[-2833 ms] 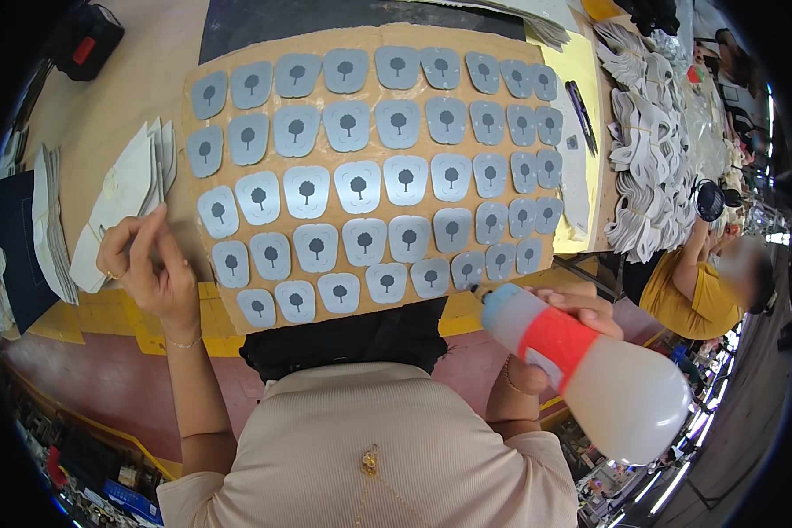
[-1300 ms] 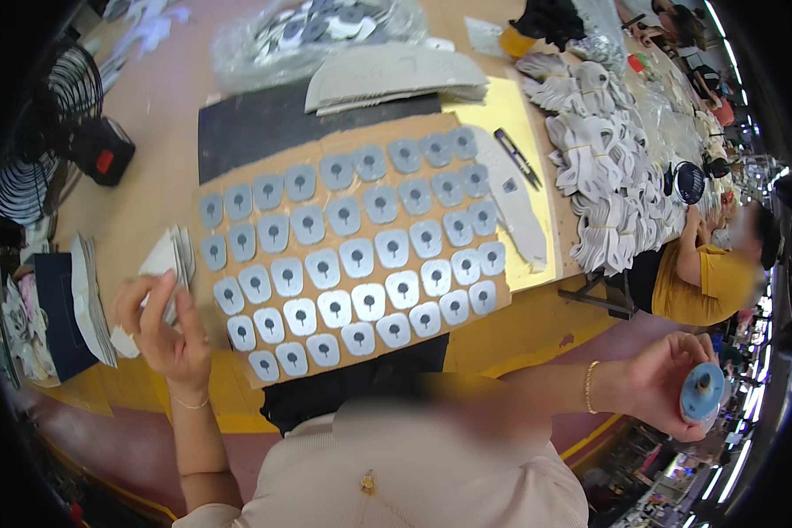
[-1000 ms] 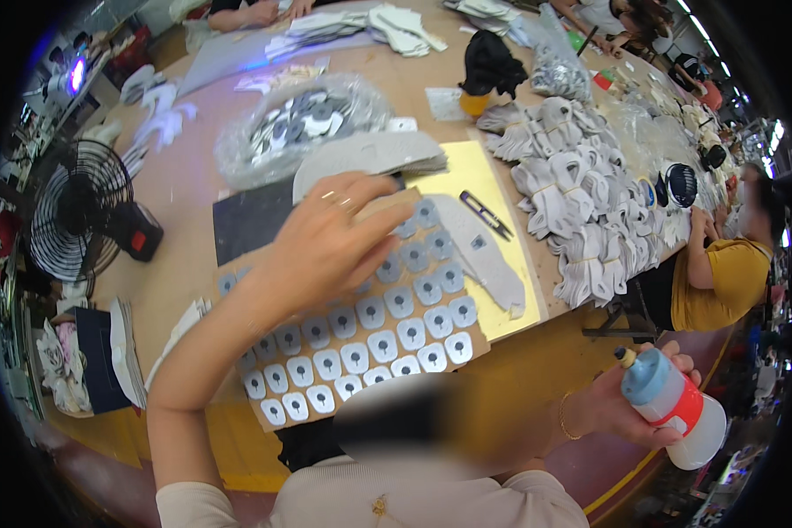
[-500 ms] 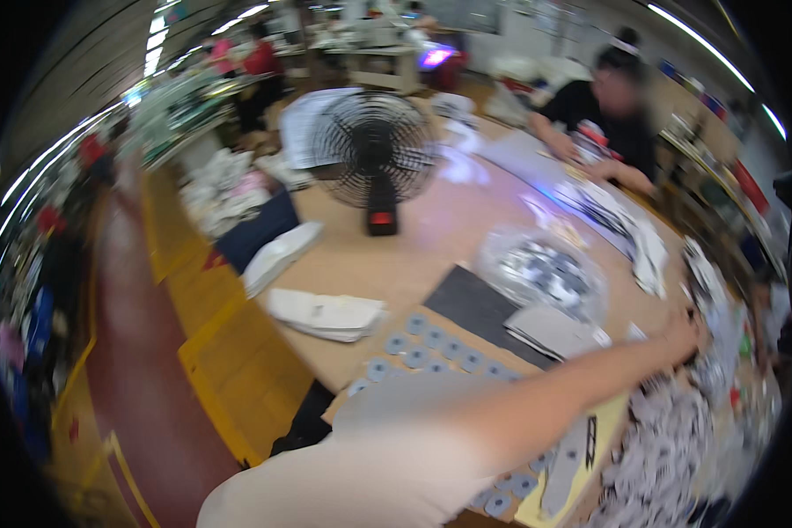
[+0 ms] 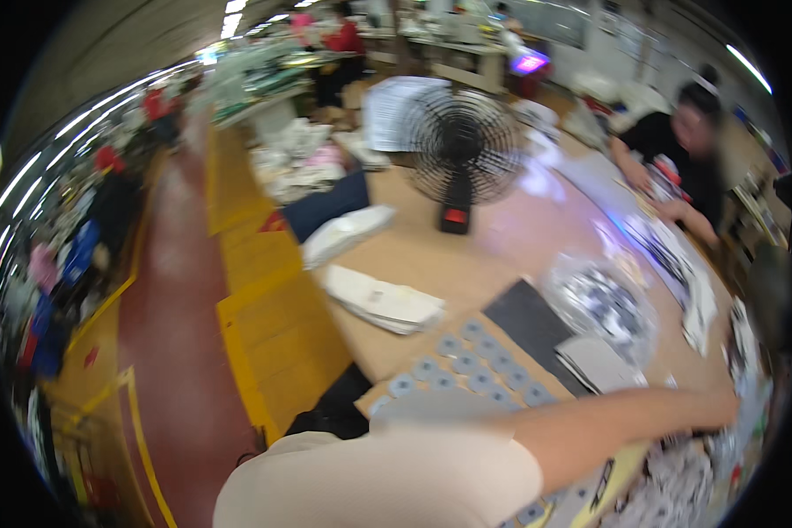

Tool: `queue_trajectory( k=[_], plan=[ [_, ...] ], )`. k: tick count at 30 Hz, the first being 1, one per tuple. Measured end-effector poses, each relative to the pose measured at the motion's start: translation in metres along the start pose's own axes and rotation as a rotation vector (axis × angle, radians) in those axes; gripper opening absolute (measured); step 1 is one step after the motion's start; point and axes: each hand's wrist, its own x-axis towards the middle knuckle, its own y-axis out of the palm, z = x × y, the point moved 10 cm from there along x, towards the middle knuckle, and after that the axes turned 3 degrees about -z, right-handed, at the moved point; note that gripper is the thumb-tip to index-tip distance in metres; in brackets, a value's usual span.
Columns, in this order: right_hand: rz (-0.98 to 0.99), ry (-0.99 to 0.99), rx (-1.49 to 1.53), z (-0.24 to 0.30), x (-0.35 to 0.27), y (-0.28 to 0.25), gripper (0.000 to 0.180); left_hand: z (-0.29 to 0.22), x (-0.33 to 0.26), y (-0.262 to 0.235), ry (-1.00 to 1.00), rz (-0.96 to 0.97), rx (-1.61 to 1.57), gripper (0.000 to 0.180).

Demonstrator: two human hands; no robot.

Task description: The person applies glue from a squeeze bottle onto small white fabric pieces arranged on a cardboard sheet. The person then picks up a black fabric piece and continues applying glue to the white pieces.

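My left arm, in a pale sleeve, crosses the lower part of the view and stretches to the right. My left hand (image 5: 722,410) is at the right rim, blurred, with its fingers hidden. It is above the table's right side, near clear plastic bags (image 5: 752,414) and a heap of grey cut pieces (image 5: 673,488). Whether it holds anything does not show. Under and beyond the forearm lies a brown sheet (image 5: 458,321) with rows of round grey-blue pieces (image 5: 480,380). My right hand is out of view.
A black fan (image 5: 466,145) stands on the table (image 5: 387,273). Nearby are white fabric stacks (image 5: 383,297), a dark sheet (image 5: 532,321), grey folded pieces (image 5: 598,363) and a plastic bag of small parts (image 5: 600,304). Across the table a person (image 5: 691,145) handles material. A red walkway (image 5: 172,352) runs left.
The view has turned left, so the table and fan appear farther right. My left arm remains stretched to the right, its hand now nearer the rim and lower in the picture.
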Motion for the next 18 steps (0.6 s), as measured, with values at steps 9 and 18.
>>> queue_trajectory(
  k=[9,18],
  plan=[
    [-0.263,0.125,0.084,0.065,-0.021,-0.127,0.073,0.049,0.016,-0.096,-0.273,-0.023,-0.472,0.018],
    [-0.163,0.385,0.167,-0.034,0.087,-0.075,0.06,0.047,0.007,-0.083,-0.234,0.151,-0.447,0.031]
  ],
)
